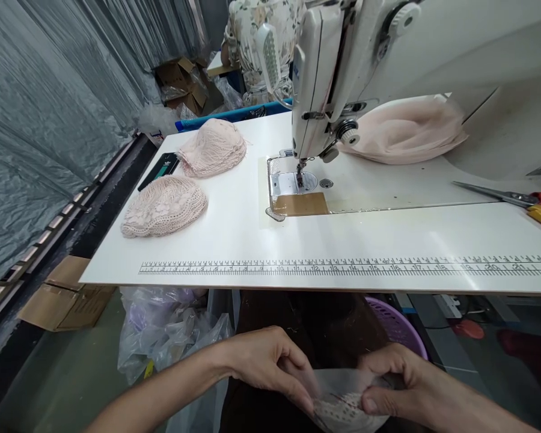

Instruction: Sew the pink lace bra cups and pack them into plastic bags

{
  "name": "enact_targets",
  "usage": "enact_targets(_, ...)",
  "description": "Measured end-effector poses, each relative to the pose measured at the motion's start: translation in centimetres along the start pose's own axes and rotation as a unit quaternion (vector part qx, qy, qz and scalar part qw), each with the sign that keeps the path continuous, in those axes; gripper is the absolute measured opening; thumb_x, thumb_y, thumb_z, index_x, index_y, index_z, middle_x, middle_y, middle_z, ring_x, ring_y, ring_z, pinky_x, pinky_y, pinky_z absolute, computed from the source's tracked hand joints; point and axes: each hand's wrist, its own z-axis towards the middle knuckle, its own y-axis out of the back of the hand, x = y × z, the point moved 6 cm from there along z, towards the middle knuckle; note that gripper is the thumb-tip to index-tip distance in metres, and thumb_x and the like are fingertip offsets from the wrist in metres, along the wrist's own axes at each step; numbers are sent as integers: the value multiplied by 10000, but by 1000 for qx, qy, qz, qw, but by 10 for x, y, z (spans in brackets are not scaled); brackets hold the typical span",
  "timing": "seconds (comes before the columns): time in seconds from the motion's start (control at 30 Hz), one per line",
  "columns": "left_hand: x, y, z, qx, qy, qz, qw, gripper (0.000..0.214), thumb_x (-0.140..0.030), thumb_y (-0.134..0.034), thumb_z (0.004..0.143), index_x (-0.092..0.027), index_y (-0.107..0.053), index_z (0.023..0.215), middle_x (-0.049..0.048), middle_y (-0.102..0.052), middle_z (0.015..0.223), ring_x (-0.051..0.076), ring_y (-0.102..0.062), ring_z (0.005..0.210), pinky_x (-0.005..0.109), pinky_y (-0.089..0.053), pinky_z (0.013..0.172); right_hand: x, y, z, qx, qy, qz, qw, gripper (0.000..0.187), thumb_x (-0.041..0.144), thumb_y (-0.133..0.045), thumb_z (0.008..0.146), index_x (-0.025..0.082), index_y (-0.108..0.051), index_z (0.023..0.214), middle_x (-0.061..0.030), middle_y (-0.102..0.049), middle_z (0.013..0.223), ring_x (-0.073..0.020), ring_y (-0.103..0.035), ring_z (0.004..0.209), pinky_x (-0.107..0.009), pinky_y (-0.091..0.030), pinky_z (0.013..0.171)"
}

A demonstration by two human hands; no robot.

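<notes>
Over my lap, below the table's front edge, I hold a pale bra cup piece (351, 414) of sheer fabric and dotted lace. My left hand (277, 367) pinches its left edge, fingers and thumb closed and slightly blurred. On the opposite side my right hand (399, 385) is closed on the piece, the thumb lying on top. The lower part of the piece runs out of view. Two piles of pink lace cups, a nearer one (165, 206) and a farther one (214, 147), lie on the left of the table.
A white sewing machine (318, 90) stands on the white table (234, 240), which has a printed ruler. Sheer pink pieces (401, 132) lie under its arm. Scissors (500, 193) rest at right. A purple basket (399, 328) and plastic bags (162, 331) are below. A person sits beyond.
</notes>
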Motion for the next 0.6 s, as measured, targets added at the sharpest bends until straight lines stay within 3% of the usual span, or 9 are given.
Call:
enact_targets(0.13,8,3,-4,-10,13,-9,1000,492,-567,-748,589,-175,-733,886,11,-695,713,136,-650,702,206,-494,714,-7,5,-3,4,-8,2,1000,170,373,-767,657,210,-729,685,26,-602,622,-101,-488,616,-204,-361,594)
enact_targets(0.4,-2,0,-4,9,-19,-20,1000,482,-558,-745,594,-188,-735,903,-13,-682,681,97,-636,673,145,-474,712,-28,11,-3,-8,-1,-45,999,248,454,-688,715,213,-680,656,34,-518,603,-98,-408,578,-218,-319,553)
enact_targets(0.6,-1,3,-6,16,-31,-25,999,473,-571,-732,602,-186,-739,877,-14,-670,679,106,-633,687,162,-477,737,-21,7,0,9,1,-40,999,257,456,-695,702,216,-658,620,39,-465,576,-94,-371,556,-212,-325,546)
